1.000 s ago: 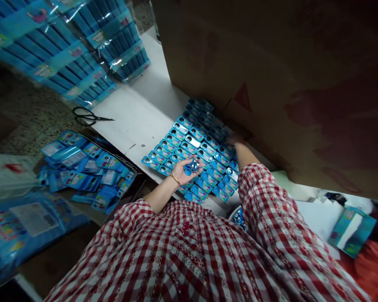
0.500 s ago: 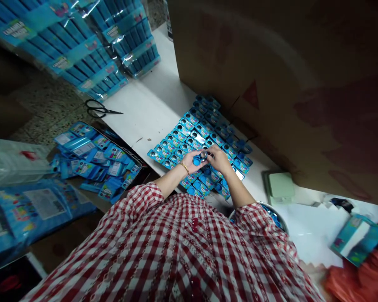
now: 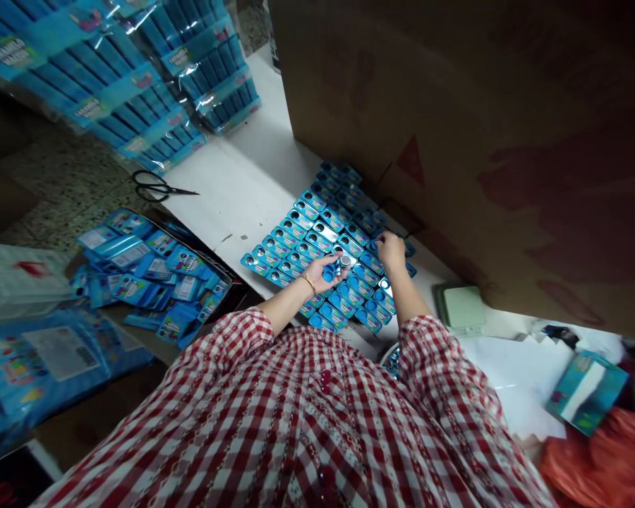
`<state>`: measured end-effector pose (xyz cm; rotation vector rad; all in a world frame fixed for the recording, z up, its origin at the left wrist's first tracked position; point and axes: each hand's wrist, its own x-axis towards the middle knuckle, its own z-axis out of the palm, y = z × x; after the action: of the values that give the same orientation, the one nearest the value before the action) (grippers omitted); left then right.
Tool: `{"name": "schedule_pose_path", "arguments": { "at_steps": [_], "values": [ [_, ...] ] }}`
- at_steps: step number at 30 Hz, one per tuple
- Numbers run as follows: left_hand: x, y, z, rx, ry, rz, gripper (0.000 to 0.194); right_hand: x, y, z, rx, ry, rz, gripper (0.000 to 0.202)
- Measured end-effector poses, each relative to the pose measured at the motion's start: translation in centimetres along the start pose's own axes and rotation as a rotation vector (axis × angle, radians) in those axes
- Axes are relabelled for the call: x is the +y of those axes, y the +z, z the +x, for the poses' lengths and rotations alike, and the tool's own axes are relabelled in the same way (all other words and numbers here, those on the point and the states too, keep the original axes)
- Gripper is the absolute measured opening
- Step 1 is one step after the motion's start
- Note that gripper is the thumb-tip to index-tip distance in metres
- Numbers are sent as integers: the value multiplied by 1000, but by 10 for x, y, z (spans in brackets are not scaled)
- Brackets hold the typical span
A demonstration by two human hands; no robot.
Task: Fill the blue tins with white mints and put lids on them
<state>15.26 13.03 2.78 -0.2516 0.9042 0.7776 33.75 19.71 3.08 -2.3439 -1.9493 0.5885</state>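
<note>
Rows of small blue printed tins [image 3: 275,245], many with a round hole or disc at one end, cover the white table. My left hand [image 3: 317,275], palm up with a gold bracelet at the wrist, cups several small round caps [image 3: 329,273], blue and silver, above the near rows. Farther right, my right hand [image 3: 391,250] reaches over the tins near the cardboard, fingers pinched together at one tin's end. Whatever those fingertips hold is too small to make out.
Black scissors [image 3: 159,187] lie at the table's left edge. A carton of blue packets [image 3: 153,268] stands left, with wrapped blue packs [image 3: 137,77] behind. Large cardboard [image 3: 455,141] walls the far side. A bowl [image 3: 389,356], a green box [image 3: 461,310] and a blue box [image 3: 587,391] are at right.
My right hand has left my left palm and moved right and away, to the tins near the cardboard. My left hand stays in place with its caps. The view has shifted slightly.
</note>
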Motion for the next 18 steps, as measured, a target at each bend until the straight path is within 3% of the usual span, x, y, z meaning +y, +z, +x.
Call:
{"name": "schedule_pose_path", "arguments": {
  "at_steps": [5, 8, 13, 18],
  "values": [
    [3, -5, 2, -29, 20, -20, 20, -3, 10, 44, -285, 121, -151, 38],
    [5, -5, 0, -34, 26, -30, 23, -1, 12, 58, -354, 179, -156, 41],
    [8, -10, 1, -57, 40, -35, 20, 3, 6, 38, -262, 147, -158, 48],
    [12, -21, 7, -23, 64, -18, 22, -4, 15, -17, -26, -301, 131, 30]
  ]
}}
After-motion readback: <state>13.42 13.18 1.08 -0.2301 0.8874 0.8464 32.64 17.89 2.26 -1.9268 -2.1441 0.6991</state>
